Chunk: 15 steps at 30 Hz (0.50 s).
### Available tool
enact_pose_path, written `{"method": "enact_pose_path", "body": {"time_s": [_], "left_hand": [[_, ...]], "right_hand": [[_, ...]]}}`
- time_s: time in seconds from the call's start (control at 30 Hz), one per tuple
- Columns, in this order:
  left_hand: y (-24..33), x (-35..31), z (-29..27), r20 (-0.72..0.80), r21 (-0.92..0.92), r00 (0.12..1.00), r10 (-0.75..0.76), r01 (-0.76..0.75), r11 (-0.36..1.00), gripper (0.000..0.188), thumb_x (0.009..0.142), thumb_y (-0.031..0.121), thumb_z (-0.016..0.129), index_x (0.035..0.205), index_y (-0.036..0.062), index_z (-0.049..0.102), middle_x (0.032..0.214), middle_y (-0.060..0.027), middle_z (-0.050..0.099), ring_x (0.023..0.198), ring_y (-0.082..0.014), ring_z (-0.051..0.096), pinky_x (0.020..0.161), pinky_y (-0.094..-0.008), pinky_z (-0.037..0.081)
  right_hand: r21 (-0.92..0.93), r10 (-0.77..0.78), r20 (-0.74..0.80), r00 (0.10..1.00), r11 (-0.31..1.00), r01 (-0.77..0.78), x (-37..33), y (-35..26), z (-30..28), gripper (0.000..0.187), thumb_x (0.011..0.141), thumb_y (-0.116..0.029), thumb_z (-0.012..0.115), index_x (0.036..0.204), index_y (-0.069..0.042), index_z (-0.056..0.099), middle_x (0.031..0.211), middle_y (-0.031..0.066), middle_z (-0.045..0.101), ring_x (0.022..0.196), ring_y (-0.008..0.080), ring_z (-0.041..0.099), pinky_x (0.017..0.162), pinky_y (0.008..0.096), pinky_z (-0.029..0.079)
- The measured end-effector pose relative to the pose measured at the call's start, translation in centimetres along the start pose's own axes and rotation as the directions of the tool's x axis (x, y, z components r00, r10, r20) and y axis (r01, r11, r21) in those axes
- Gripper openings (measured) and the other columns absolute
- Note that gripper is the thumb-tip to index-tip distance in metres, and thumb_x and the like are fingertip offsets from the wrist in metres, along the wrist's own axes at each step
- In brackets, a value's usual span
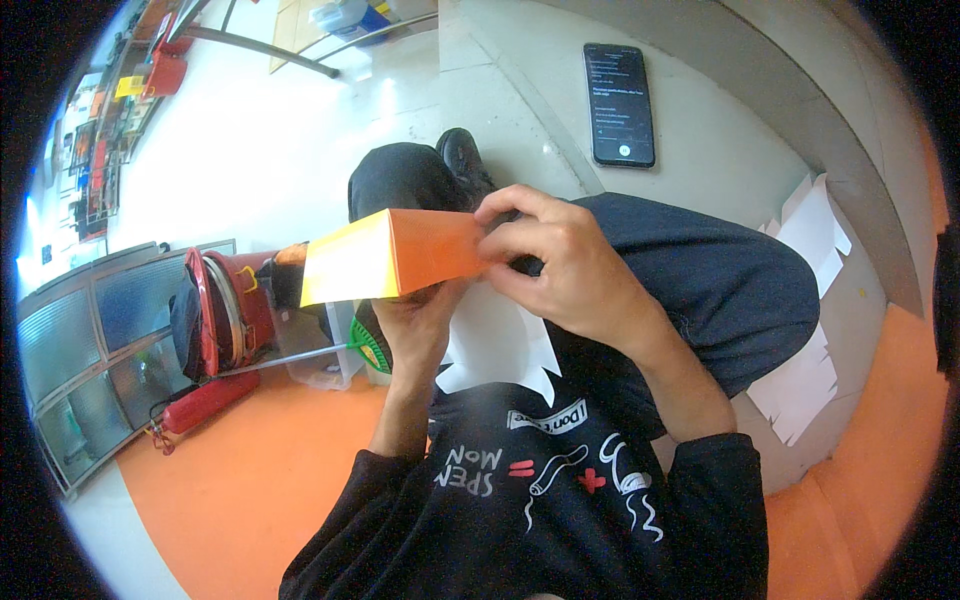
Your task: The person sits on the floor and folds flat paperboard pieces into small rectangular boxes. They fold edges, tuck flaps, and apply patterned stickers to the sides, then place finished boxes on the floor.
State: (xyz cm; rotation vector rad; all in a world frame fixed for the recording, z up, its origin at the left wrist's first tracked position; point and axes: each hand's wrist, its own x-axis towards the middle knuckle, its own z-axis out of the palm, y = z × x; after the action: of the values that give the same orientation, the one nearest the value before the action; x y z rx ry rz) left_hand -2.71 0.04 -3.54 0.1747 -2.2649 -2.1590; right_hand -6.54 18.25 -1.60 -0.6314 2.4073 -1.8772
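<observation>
In front of my chest I hold up a folded piece of orange paper (437, 248), with a sharp crease between its bright yellow-lit left face and its darker orange right face. My left hand (418, 325) grips it from below, its fingers partly hidden behind the paper. At the paper's right edge, the bent fingers and thumb of my right hand (545, 248) close on it; their tips are partly out of sight. Below, on my lap, lies a white sheet of paper (497, 345) with jagged, cut edges.
A phone (620, 105) with a lit screen lies on the floor ahead. Cut white paper (798, 390) is beside my right knee. At left are a red fire extinguisher (210, 402), a red bag (235, 310), a clear plastic bin (310, 350) and a green mesh-like thing (371, 346).
</observation>
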Motion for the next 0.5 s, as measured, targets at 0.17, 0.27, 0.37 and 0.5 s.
{"method": "enact_pose_path", "body": {"time_s": [0.17,0.27,0.37,0.5], "left_hand": [[0.17,-0.05,0.02,0.001,0.109,1.000,-0.006,0.006,0.994,0.033,0.079,-0.005,0.072,0.110,-0.0022,0.062,0.103,-0.0110,0.068,0.091,-0.0177,0.066,0.082,-0.0297,0.054],[0.31,-0.08,-0.11,0.049,0.105,0.998,0.038,-0.043,0.994,0.030,0.081,-0.005,0.071,0.109,-0.0021,0.062,0.100,-0.0106,0.068,0.086,-0.0172,0.068,0.077,-0.0289,0.057],[0.47,-0.12,-0.18,0.047,0.167,0.999,0.026,-0.034,0.985,0.029,0.080,-0.004,0.072,0.108,-0.0023,0.062,0.100,-0.0102,0.068,0.085,-0.0169,0.068,0.077,-0.0287,0.057],[0.71,-0.31,0.03,0.004,0.297,0.999,0.038,-0.037,0.954,0.035,0.076,-0.002,0.076,0.108,-0.0019,0.061,0.101,-0.0094,0.068,0.089,-0.0177,0.066,0.080,-0.0290,0.055]], "right_hand": [[-0.057,-0.005,0.048,0.999,0.998,0.008,-0.11,0.12,-0.27,0.011,0.077,-0.002,0.071,0.087,0.003,0.069,0.101,0.0134,0.063,0.087,0.0265,0.065,0.078,0.0340,0.052],[-0.066,0.025,0.093,0.995,0.998,-0.019,-0.21,0.07,-0.25,0.012,0.079,-0.004,0.070,0.088,0.004,0.068,0.101,0.0132,0.063,0.087,0.0267,0.065,0.079,0.0344,0.052],[-0.142,0.049,0.122,0.991,0.989,-0.031,-0.33,-0.09,-0.06,0.012,0.080,-0.004,0.068,0.090,0.004,0.068,0.100,0.0136,0.062,0.086,0.0283,0.065,0.078,0.0352,0.052],[-0.256,0.041,0.139,0.989,0.967,-0.004,-0.51,-0.31,0.03,0.013,0.081,-0.002,0.065,0.092,0.003,0.065,0.096,0.0145,0.060,0.084,0.0309,0.065,0.074,0.0377,0.053]]}}
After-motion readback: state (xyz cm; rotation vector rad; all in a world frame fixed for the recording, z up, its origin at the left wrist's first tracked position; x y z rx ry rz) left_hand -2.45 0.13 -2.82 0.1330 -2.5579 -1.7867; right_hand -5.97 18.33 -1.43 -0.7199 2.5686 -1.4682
